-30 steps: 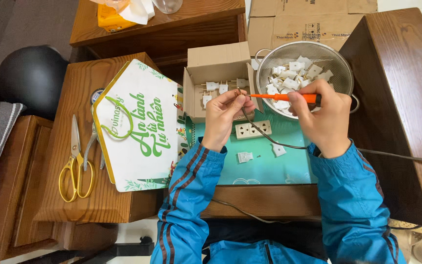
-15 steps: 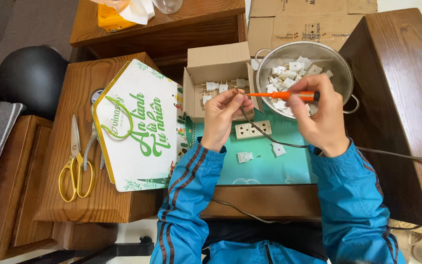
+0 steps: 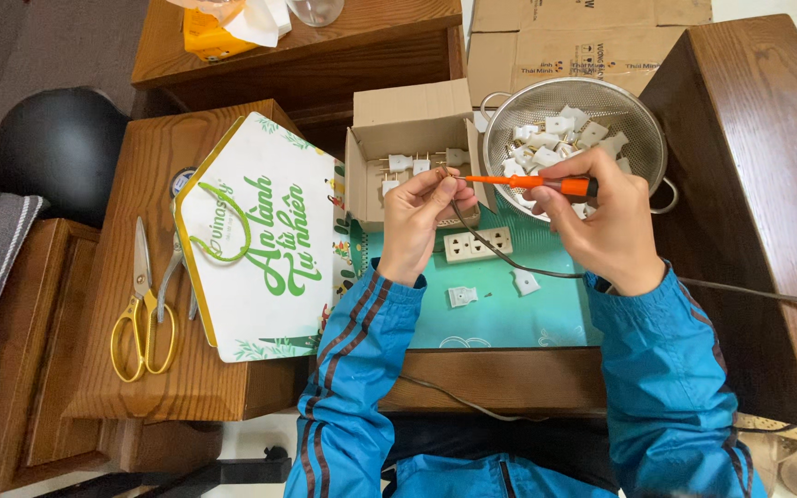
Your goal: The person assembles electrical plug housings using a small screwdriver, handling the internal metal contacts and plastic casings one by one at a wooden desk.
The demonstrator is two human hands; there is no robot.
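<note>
The left hand (image 3: pixel 422 217) pinches a small plug part (image 3: pixel 442 175) on the dark cable (image 3: pixel 491 251) above the green tabletop (image 3: pixel 509 318), and the right hand (image 3: pixel 601 217), fingers closed around the orange screwdriver (image 3: pixel 528 183), should keep the tip straight and turn gently.

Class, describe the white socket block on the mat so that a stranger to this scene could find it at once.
Start at the green mat in front of the person, between the cardboard box and the blue sleeves. The white socket block lies near its upper edge, just below the left hand. Unlike the two small white pieces lower on the mat, it is a long rectangle with rows of holes.
</note>
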